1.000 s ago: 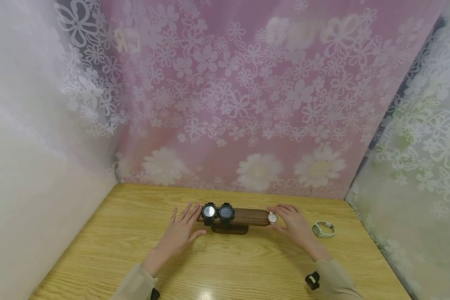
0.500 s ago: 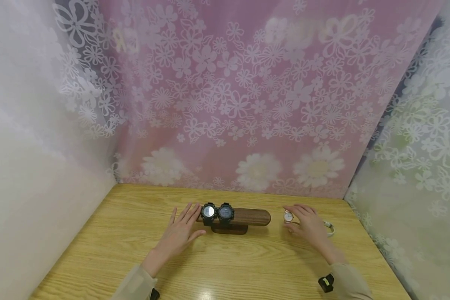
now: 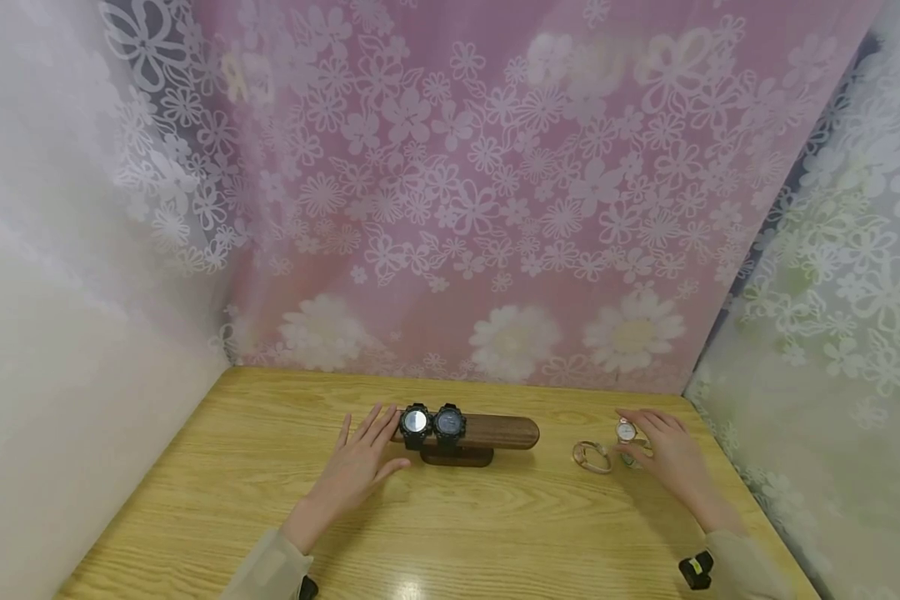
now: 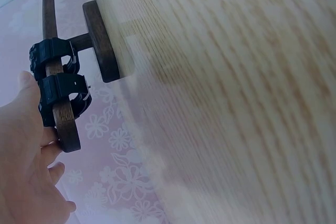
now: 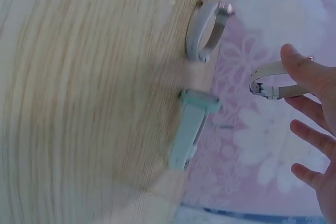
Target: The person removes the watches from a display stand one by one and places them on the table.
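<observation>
My left hand [image 3: 356,471] touches the left end of a dark wooden watch stand [image 3: 502,432], its fingers extended and thumb spread. Two chunky black watches, a bright-faced one [image 3: 416,422] and a dark-faced one [image 3: 448,423], are strapped side by side round the bar near that hand. Off to the right, my right hand [image 3: 675,458] pinches a small wristwatch [image 3: 626,430] with a white dial and rose-gold case between thumb and index finger. Its pale strap [image 5: 273,68] is buckled into a loop, and the other fingers are spread.
On the wooden table [image 3: 450,525] lie a looped pale-strap watch [image 5: 195,32] and a mint-green watch [image 5: 190,129], the latter partly behind my right hand in the head view. A pink flowered curtain [image 3: 420,208] hangs behind the table.
My right hand has carried the wristwatch rightward, away from the stand's right end. A pale-strap watch on the table is uncovered, and the green watch is now partly covered. The left hand stays put.
</observation>
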Motion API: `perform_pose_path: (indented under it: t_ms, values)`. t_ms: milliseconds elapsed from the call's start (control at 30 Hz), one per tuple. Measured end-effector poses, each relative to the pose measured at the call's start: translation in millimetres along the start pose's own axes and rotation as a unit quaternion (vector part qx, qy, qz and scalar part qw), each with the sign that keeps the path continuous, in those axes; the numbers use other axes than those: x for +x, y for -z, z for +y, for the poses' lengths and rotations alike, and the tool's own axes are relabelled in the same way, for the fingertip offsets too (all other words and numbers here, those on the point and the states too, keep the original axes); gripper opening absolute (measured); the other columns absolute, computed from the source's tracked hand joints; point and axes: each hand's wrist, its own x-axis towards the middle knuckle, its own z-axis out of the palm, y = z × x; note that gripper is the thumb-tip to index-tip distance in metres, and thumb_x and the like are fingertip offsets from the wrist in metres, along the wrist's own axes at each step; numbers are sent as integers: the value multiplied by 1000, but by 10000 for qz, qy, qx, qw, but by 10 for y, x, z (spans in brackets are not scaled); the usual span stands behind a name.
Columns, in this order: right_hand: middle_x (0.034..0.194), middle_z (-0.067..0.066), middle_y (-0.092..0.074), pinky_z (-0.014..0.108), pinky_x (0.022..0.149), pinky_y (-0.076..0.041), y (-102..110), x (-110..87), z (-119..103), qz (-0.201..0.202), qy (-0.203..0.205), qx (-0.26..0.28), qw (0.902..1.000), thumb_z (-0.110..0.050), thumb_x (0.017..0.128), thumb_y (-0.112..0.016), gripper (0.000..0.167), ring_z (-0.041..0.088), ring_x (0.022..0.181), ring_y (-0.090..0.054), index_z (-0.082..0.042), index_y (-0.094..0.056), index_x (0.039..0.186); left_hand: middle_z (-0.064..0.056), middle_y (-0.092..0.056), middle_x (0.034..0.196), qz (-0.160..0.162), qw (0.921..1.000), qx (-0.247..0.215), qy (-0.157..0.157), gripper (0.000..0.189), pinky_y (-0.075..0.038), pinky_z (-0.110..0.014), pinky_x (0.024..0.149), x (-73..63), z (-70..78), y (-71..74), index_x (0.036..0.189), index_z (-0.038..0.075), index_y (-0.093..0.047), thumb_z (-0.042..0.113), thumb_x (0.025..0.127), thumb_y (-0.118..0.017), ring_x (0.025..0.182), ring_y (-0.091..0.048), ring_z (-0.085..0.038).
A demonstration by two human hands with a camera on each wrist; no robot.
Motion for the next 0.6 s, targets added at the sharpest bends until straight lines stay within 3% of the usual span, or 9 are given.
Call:
perform_pose_path:
  t_ms: [267, 433, 600]
  values:
    - [116, 20, -70, 73, 88, -42, 160, -144, 316, -110, -285, -148, 9994, -16, 71, -90, 66, 47, 109, -59, -5, -64, 131, -9, -28, 165, 29, 10000, -22, -4, 78, -10, -65, 121, -2, -6, -20, 159, 6, -34, 51, 99, -57, 153, -24, -33]
    - [118, 22, -69, 76, 87, -40, 190, -227, 480, -279, -485, -175, 9983, -20, 75, -88, 64, 48, 110, -59, -5, -63, 132, -8, -29, 165, 63, 10000, -14, 10, 78, -9, -65, 122, -4, -8, -27, 158, 7, -34, 51, 99, -58, 154, -21, -31]
    - [117, 21, -69, 72, 85, -42, 190, -302, 649, -96, -468, -355, 9982, -27, 75, -87, 63, 47, 106, -61, -4, -65, 129, -8, -29, 165, 82, 10000, -6, -2, 78, -10, -65, 122, 1, -4, -24, 158, 6, -34, 51, 99, -58, 154, -21, -30]
